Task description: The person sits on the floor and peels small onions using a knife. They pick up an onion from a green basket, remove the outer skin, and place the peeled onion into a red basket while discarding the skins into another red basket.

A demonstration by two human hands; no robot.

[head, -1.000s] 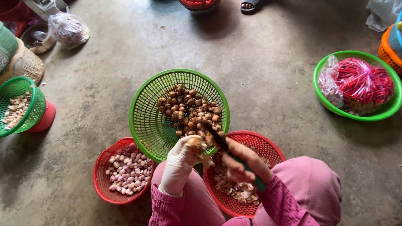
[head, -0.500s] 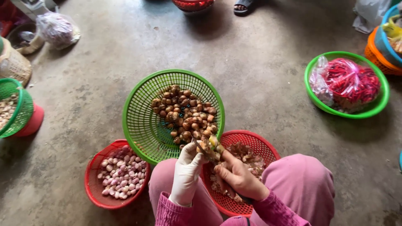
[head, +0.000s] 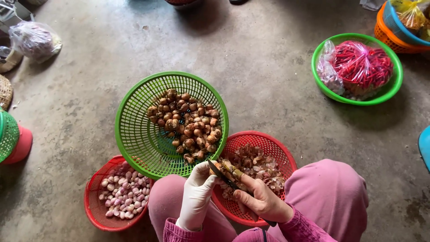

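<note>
My left hand (head: 197,192), in a white glove, pinches a brown unpeeled shallot (head: 222,167) over the red basket of peels (head: 283,154). My bare right hand (head: 262,200) grips a dark knife (head: 220,175) whose blade rests against that shallot. Just beyond the hands, a green basket (head: 134,130) holds several unpeeled shallots (head: 188,123). At the lower left, a smaller red basket (head: 92,210) contains peeled pinkish shallots (head: 125,190). Pink sleeves and pink trouser knees frame the bottom of the view.
A green basket (head: 392,92) with a bag of red chillies (head: 360,65) sits at the right. Orange and blue baskets (head: 394,27) stand at the top right. A plastic bag (head: 33,40) lies at the top left; a green basket on a red tub (head: 13,141) is at the left edge. Concrete floor.
Both hands dropped slightly toward me over the red peel basket, and the knife blade now lies against the shallot. The view shifted, sliding the baskets leftward in frame.
</note>
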